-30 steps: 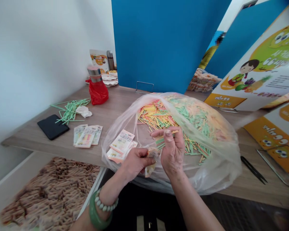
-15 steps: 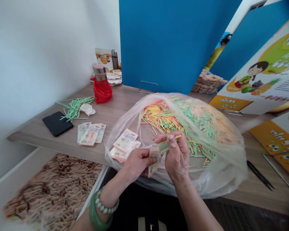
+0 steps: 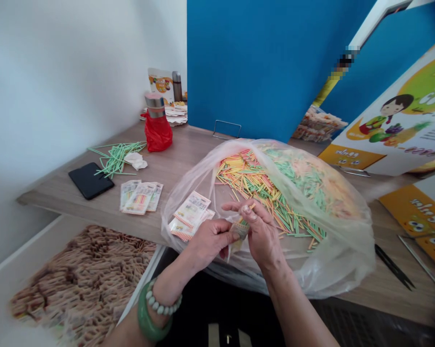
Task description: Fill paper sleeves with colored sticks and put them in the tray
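Observation:
My left hand (image 3: 209,239) is closed on a small printed packet (image 3: 238,232) at the near edge of the table. My right hand (image 3: 261,233) pinches a few coloured sticks (image 3: 247,215) with thumb and forefinger, their lower ends at or inside the packet's mouth; I cannot tell which. Both hands are just in front of a big clear plastic bag (image 3: 333,260) that lies open on the table and holds a heap of yellow, green and orange sticks (image 3: 271,185). A couple of flat printed packets (image 3: 190,215) lie inside the bag's near left side.
On the wooden table (image 3: 174,168) lie more printed packets (image 3: 141,196), a black phone (image 3: 90,180), loose green sticks (image 3: 118,156), a red-wrapped flask (image 3: 157,125) and black snips (image 3: 394,266). A tray of tan filled packets (image 3: 83,274) sits lower left. Printed cartons (image 3: 394,125) stand right, a blue partition behind.
My right hand has come down and towards the left hand, bringing the sticks to the packet. The camera view has shifted slightly, so the table things appear further right.

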`<state>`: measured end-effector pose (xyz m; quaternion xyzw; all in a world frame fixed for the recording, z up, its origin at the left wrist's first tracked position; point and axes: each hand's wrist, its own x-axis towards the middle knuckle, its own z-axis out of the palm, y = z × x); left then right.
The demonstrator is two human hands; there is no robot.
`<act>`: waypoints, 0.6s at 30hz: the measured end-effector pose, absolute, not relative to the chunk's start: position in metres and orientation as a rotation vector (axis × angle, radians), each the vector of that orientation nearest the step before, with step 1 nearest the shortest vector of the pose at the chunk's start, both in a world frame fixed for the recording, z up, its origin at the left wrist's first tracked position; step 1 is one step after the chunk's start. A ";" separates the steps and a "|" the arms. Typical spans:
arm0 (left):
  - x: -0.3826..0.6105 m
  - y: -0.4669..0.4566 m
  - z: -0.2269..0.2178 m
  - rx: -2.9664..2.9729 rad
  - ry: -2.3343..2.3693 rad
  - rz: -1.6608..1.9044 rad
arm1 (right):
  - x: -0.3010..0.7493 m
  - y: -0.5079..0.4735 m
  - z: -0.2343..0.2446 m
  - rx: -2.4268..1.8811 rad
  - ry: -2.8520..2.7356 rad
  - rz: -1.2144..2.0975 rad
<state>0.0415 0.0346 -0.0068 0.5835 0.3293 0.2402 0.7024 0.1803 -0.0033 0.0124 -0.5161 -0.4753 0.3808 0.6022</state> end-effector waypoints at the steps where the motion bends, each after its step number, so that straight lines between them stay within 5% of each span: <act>1: 0.043 0.036 -0.008 1.319 0.726 0.562 | 0.182 -0.003 0.011 -1.196 -1.095 0.894; 18: 0.063 0.029 -0.005 0.920 0.669 0.596 | 0.182 -0.002 0.013 -0.931 -0.943 0.809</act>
